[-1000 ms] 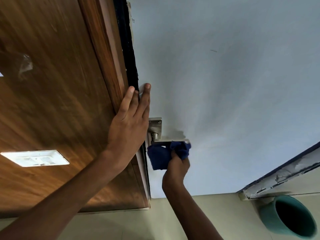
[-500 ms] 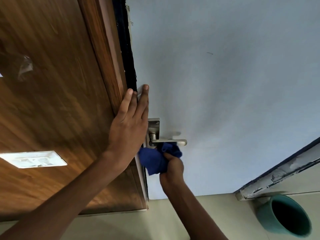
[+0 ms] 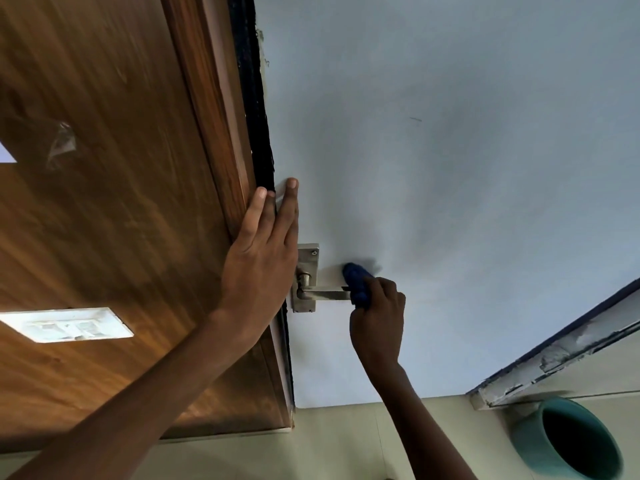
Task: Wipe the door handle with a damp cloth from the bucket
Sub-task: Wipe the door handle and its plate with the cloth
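Your right hand [image 3: 377,306] is fisted around the blue cloth [image 3: 356,284], bunched over the free end of the door handle [image 3: 323,293] so it rubs all round the lever. Wrist bent up, forearm rising from below.

Left hand [image 3: 263,251] lies flat, fingers together, on the door edge just left of the handle, prob. to stop the door swinging.

Bucket [image 3: 568,441] sits on the floor, well below-right of the handle.

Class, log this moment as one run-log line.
right hand: rubbing cloth on handle end | left hand: flat on door edge | bucket: floor, right
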